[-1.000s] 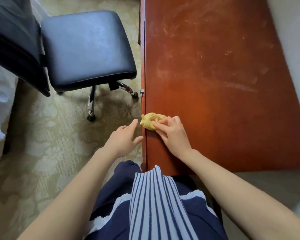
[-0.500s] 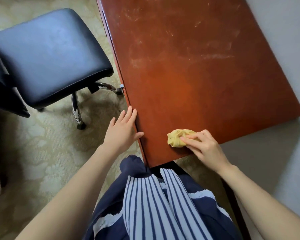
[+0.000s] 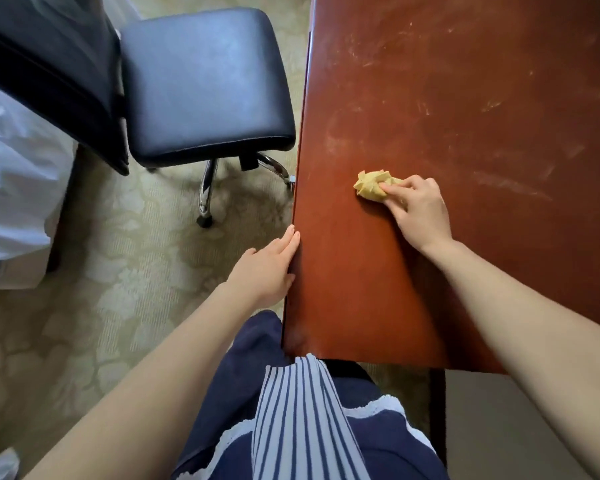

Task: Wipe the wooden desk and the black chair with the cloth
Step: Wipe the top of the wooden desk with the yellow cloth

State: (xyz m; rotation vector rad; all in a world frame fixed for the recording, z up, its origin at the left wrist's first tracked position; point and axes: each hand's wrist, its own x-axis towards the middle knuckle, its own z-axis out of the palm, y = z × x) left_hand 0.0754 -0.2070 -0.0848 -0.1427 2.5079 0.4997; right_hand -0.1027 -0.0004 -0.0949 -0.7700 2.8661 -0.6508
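Observation:
The reddish-brown wooden desk (image 3: 465,98) fills the right side, its top streaked with pale smears. A crumpled yellow cloth (image 3: 371,187) lies pressed on the desktop under the fingers of my right hand (image 3: 418,209), a little in from the desk's left edge. My left hand (image 3: 267,268) rests flat with fingers together against that left edge, holding nothing. The black padded chair (image 3: 201,84) stands on the carpet left of the desk, its backrest toward the far left.
Patterned beige carpet (image 3: 118,271) covers the floor. The chair's chrome legs and castor (image 3: 205,202) stick out toward the desk. White bedding (image 3: 11,188) lies at the left edge. A pale wall (image 3: 499,427) runs along the desk's near right side.
My right hand has slid the cloth from the desk's near corner farther up and inward across the top. My left hand has moved onto the desk's left edge.

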